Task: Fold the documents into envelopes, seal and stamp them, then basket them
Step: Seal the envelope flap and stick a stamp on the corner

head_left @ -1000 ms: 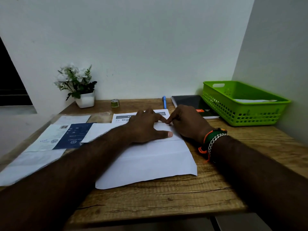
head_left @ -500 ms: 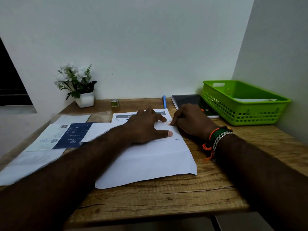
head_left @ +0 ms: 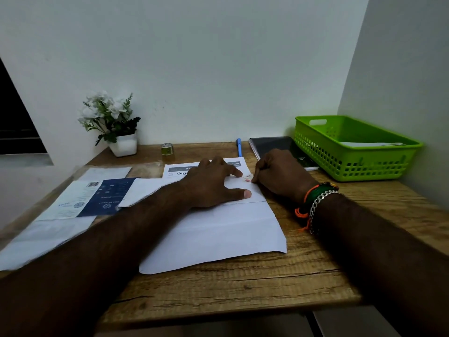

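Note:
A large white envelope (head_left: pixel 218 234) lies flat in the middle of the wooden table (head_left: pixel 243 288). My left hand (head_left: pixel 213 183) presses on its upper part with fingers spread and thumb out. My right hand (head_left: pixel 279 176) rests at the envelope's top right edge with curled fingers, its fingertips beside a small reddish stamp (head_left: pixel 246 178). A printed document (head_left: pixel 177 170) pokes out from under the envelope's far edge. The green basket (head_left: pixel 352 164) stands at the back right with a white envelope (head_left: pixel 369 144) inside.
A blue pen (head_left: pixel 239 147) and a dark notebook (head_left: pixel 272 144) lie behind my hands. A small tape roll (head_left: pixel 167 149) and a potted white flower (head_left: pixel 114 122) stand at the back left. A blue-and-white packet (head_left: pixel 97 198) and plastic sleeves (head_left: pixel 43 237) cover the left side.
My right hand has slid a little to the right, away from my left index finger, uncovering the small reddish stamp. My left hand has stayed pressed on the envelope.

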A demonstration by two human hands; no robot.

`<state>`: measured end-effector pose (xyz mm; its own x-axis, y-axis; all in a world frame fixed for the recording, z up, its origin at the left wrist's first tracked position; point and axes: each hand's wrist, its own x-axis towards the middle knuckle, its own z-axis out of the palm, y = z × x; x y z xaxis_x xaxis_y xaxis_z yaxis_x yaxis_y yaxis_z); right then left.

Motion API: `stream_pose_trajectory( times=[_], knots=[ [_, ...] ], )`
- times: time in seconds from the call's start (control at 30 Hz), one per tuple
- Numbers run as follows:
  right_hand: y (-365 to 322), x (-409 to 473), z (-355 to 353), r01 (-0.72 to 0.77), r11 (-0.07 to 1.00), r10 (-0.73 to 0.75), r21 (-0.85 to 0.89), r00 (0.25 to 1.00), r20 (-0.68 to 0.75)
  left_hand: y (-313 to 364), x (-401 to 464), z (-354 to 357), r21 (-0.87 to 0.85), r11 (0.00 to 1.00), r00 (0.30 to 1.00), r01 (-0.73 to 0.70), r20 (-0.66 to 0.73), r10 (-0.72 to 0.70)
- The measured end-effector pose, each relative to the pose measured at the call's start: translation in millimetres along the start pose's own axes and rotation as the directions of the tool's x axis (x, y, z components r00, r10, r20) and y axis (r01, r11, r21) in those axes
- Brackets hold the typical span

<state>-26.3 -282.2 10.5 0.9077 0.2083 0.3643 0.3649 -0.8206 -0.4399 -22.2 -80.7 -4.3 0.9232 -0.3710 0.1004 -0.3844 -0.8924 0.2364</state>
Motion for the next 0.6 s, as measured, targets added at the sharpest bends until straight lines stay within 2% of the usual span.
stream_pose_trajectory(
  times=[0.23,0.37,0.5,0.6],
  knots=[
    [4.6,-3.6,-1.3,-0.019,0.987,0.025,0.16,0.999,-0.032,0.7,-1.2,-1.2,0.001,1.0,1.0,-0.005,0.001,0.005],
    [2.4,-2.0,6.5,0.052,0.994,-0.058,0.098,0.997,0.059,1.3,-1.2,-1.4,0.001,1.0,1.0,-0.009,-0.007,0.009],
    [0.9,-1.9,4.4,0.056,0.984,-0.069,0.17,0.995,0.066,1.7,-2.4,-1.6,-0.006,1.0,1.0,-0.007,-0.007,0.007],
    [0.0,-3.6,4.9,0.061,0.989,-0.069,0.137,0.996,0.056,3.1,-3.3,-2.6,0.003,1.0,1.0,-0.002,0.002,0.002]
  ],
)
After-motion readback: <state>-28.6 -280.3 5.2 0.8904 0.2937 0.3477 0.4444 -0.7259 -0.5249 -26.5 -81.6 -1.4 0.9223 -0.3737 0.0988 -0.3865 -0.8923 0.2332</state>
